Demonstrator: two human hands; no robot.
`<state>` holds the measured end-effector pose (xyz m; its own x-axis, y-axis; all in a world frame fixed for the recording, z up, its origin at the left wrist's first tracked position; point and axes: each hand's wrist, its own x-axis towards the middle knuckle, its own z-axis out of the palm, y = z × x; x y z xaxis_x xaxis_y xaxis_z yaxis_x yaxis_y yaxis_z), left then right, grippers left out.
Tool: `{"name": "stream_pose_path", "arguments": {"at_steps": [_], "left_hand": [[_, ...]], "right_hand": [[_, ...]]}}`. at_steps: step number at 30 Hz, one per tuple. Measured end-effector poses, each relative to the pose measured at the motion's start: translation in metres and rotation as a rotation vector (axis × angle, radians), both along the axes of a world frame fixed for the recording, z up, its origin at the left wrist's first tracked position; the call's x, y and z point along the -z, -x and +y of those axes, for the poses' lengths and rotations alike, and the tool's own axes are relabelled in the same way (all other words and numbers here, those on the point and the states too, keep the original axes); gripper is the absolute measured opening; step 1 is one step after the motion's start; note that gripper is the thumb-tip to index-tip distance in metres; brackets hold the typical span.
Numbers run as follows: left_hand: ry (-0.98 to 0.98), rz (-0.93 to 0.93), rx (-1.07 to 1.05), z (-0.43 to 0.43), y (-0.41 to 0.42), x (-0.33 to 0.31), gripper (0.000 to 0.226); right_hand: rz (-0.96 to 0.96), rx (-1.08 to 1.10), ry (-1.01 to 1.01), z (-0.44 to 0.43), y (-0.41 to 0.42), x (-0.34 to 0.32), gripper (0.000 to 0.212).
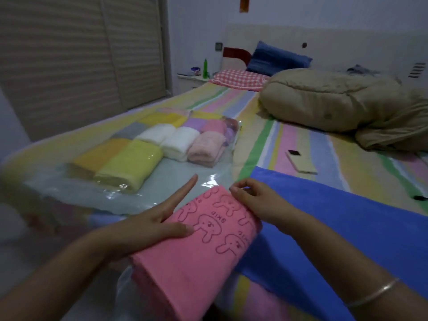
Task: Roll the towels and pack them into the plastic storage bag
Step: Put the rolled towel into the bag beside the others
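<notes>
Head: towel (pink) between fingers

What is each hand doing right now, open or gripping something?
Left hand: open, straight fingers along the pink towel, thumb resting on it.
Right hand: closed, pinching the pink towel's far corner.

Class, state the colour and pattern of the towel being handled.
Pink towel, printed with darker cartoon rabbit outlines; head view.
</notes>
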<state>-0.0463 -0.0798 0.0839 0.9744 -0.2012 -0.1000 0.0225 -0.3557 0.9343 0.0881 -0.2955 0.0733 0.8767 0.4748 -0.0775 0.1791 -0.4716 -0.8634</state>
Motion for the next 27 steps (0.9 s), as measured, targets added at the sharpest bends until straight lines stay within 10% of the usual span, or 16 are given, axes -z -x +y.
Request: {"name": "stream_pose_path", "arguments": {"at_steps": [6, 21, 27], "left_hand": [[0.075, -0.008, -0.179, 0.081, 0.054, 0.022, 0.042], [0.264, 0.083, -0.316, 0.143, 0.088, 0.043, 0.085], [0.362, 0.095, -0.361, 0.141, 0.092, 0.043, 0.050]], "right_hand": [[-0.766, -0.227, 0.392, 0.064, 0.007, 0.042, 0.034], [-0.734, -0.197, 0.568, 0.096, 0.026, 0.047, 0.023], [-0.765, -0.118, 0.638, 0.105, 0.030, 0.046, 0.018]]}}
